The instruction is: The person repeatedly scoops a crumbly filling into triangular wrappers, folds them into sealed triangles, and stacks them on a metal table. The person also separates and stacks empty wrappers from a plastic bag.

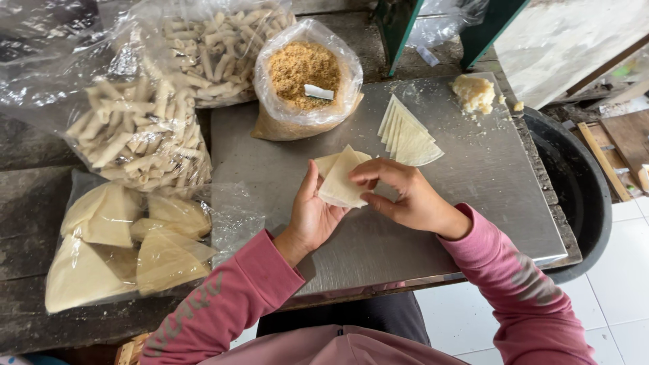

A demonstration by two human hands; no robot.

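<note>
My left hand holds a pale triangular pastry wrapper over the metal sheet. My right hand grips the same wrapper from the right, fingers curled onto its top edge. A small stack of triangular wrappers lies on the sheet just beyond my hands. An open clear bag of brown crumbly filling with a small white scoop in it stands behind. A lump of pale dough sits at the sheet's far right corner.
At left are clear plastic bags: rolled pastry sticks, more sticks behind, and triangular wrappers nearest. A black tub stands at right on white floor tiles. Green frame legs rise at the back.
</note>
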